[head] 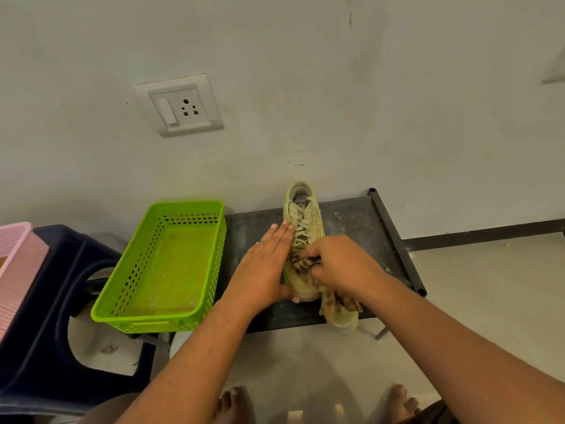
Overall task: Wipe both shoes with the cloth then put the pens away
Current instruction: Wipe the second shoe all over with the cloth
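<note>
A pale yellow-green lace-up shoe lies on the black metal shelf, heel toward the wall. My left hand presses flat along its left side, thumb hooked round the toe. My right hand is closed on a brown striped cloth held against the top of the shoe near the laces. The cloth's loose end hangs over the shelf's front edge. Beneath it shows a pale shape, possibly the second shoe. No pens are in view.
An empty lime-green perforated basket sits left of the shoe, overhanging the shelf. Further left stand a dark blue plastic stool and a pink basket. A wall socket is above. My bare feet are on the tiled floor.
</note>
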